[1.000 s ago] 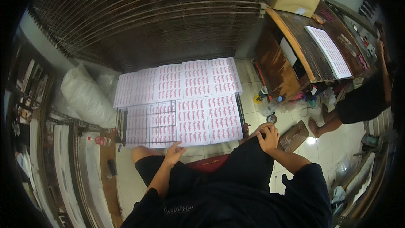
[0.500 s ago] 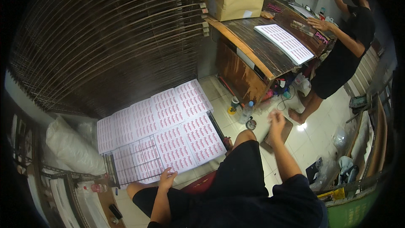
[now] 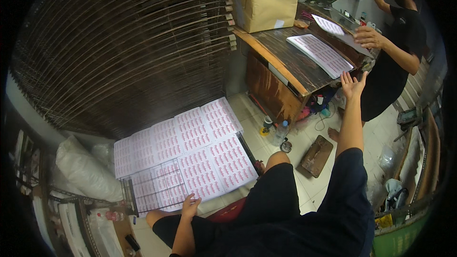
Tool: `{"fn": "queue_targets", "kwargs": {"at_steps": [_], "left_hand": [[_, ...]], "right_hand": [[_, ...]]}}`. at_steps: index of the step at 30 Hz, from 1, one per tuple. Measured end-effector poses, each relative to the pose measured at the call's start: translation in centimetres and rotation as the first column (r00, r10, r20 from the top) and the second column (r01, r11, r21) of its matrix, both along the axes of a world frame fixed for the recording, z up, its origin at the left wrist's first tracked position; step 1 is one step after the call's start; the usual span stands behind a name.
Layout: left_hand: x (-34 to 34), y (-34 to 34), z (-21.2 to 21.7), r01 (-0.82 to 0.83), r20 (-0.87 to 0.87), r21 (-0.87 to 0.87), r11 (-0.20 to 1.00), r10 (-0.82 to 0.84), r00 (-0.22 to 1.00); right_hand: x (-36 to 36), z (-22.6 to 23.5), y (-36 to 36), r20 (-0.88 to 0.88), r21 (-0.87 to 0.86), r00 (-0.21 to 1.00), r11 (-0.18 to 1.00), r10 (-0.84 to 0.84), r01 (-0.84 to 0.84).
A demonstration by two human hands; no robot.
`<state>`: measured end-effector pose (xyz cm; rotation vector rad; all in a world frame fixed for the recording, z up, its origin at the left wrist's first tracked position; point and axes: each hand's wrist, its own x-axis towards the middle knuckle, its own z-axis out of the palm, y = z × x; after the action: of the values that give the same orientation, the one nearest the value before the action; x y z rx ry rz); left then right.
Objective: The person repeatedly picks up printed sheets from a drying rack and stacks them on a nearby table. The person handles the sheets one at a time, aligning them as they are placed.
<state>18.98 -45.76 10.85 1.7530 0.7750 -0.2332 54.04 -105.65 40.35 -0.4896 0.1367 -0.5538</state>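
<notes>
My right hand [image 3: 353, 85] reaches out with its palm up and fingers spread, holding nothing, just below the near corner of a stack of printed sheets [image 3: 321, 56] on the wooden table [image 3: 266, 43]. The white sheets carry rows of small pink print. My left hand [image 3: 191, 206] rests by the near edge of a rack tray, fingers loosely apart and seemingly free of any sheet. Printed sheets [image 3: 195, 159] lie side by side in two rows on that tray. A wire grid [image 3: 157, 183] lies over its near left part.
A co-worker's hand [image 3: 371, 38] is beside a tilted printed sheet [image 3: 333, 27] above the table. A tall wire rack [image 3: 133, 47] rises behind the tray. A brown paper-wrapped box [image 3: 264, 2], a plastic bottle [image 3: 281, 132] and a wooden block [image 3: 315, 156] stand nearby.
My right hand has swung up and forward from above the wooden block to the table's stack, opening out. A sheet by the co-worker's hand has lifted and tilted. My left hand has barely moved.
</notes>
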Motion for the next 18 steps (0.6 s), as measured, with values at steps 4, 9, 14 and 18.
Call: {"fn": "queue_targets", "kwargs": {"at_steps": [4, 9, 14, 18], "left_hand": [[0.0, 0.7, -1.9, 0.024, 0.061, -0.001, 1.000, -0.023, 0.998], [-0.1, 0.6, -1.8, 0.007, 0.044, 0.004, 1.000, -0.007, 0.999], [0.1, 0.8, -2.3, 0.072, 0.035, 0.097, 0.993, -0.076, 0.997], [1.0, -0.8, -1.5, 0.088, 0.099, 0.024, 0.996, -0.090, 0.991]], "right_hand": [[-0.2, 0.6, 0.7, 0.093, 0.106, 0.989, 0.986, 0.115, -0.125], [-1.0, -0.7, 1.4, -0.137, -0.297, 0.951, 0.904, 0.278, -0.308], [-2.3, -0.9, 5.9, -0.261, -0.642, 0.957, 0.717, 0.130, -0.272], [-3.7, -0.7, 8.4, -0.180, -0.633, 0.982, 0.758, 0.057, -0.160]]}}
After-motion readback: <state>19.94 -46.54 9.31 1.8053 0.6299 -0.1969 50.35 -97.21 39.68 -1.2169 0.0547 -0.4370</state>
